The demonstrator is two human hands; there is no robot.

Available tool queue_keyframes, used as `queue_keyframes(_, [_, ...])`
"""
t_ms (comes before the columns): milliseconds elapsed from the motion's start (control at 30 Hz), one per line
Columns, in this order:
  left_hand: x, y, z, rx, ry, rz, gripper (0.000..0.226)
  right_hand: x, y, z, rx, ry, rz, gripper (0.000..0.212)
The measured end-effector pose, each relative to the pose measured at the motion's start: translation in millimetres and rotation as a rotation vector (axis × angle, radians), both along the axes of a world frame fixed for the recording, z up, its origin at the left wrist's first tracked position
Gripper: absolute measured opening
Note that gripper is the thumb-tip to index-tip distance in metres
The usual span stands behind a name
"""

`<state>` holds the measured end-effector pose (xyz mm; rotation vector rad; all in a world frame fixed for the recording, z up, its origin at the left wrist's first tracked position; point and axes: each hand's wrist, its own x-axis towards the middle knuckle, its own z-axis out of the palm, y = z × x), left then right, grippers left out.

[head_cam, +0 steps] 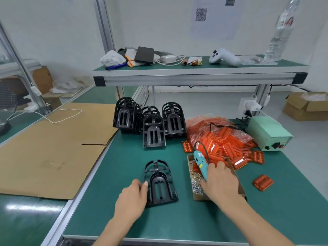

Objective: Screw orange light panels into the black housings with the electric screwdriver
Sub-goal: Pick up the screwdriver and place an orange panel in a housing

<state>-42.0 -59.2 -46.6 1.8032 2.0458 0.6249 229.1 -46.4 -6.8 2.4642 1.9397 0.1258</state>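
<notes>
A black housing (160, 182) lies flat on the green table (127, 166) in front of me. My left hand (132, 196) holds its left edge, thumb on the rim. My right hand (221, 181) grips the teal electric screwdriver (200, 164) over a shallow cardboard tray of screws (196, 181); the tool's tip is hidden by the hand. A heap of orange light panels (225, 144) spills from a clear bag to the right. One orange panel (263, 182) lies alone further right. Stacks of black housings (150, 121) stand behind.
A pale green power supply box (268, 133) sits at the right rear, cabled to the screwdriver. Flat cardboard (53, 148) covers the left table. A raised shelf (195, 75) holds a controller, charger and bags. Cardboard boxes stand on the floor at right.
</notes>
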Motion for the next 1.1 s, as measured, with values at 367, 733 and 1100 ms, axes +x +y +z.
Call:
queue_keyframes(367, [-2, -2, 4, -0.018, 0.033, -0.049, 0.026, 41, -10, 48, 0.161, 1.062, 0.066, 0.012])
queue_keyframes(733, [-4, -4, 4, -0.031, -0.003, -0.049, 0.021, 40, -41, 85, 0.147, 2.331, 0.116, 0.087])
queue_keyframes(1100, [49, 21, 45, 0.319, -0.093, -0.271, 0.005, 85, -43, 99, 0.314, 2.33, 0.118, 0.097])
